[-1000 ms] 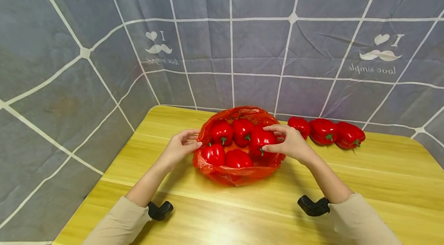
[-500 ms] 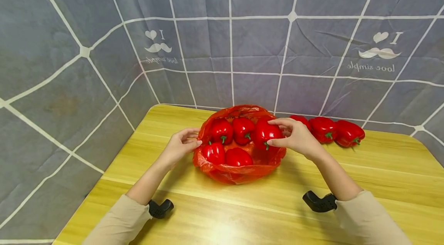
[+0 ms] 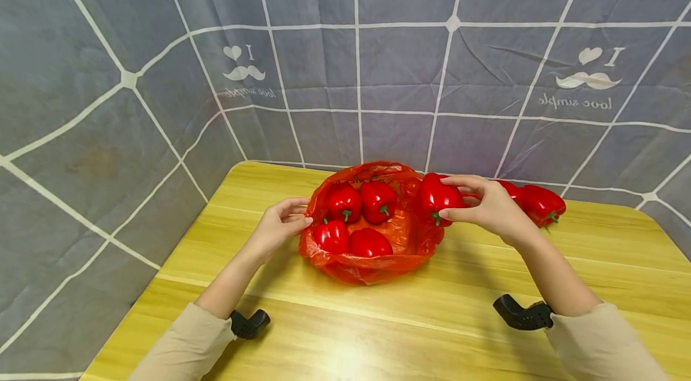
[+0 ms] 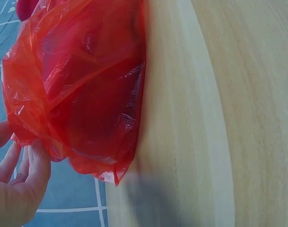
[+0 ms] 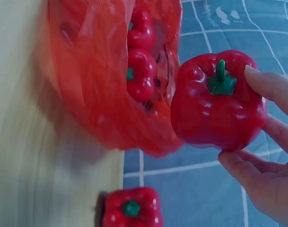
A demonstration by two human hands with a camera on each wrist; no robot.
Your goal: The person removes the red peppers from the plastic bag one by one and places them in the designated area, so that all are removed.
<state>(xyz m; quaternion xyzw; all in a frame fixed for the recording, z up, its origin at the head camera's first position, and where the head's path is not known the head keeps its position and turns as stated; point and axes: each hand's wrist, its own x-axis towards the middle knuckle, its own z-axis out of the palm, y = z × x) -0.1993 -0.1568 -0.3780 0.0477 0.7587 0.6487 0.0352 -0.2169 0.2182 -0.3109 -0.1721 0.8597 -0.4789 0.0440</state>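
A red plastic bag stands with its mouth spread wide on the table, several red bell peppers inside it. My left hand pinches the bag's left rim between thumb and fingers; the left wrist view shows the same hand at the bag's edge. At the bag's right rim, my right hand grips a red bell pepper with a green stem. In the right wrist view this pepper is raised beside the bag, held between thumb and fingers.
More red bell peppers lie on the wooden table behind and right of my right hand, partly covered by it. A grey curtain with white lines hangs along the table's back and left. A black device sits at each wrist.
My right hand has carried the bell pepper from inside the bag up and rightward to above its right rim. My left hand has stayed at the left rim.
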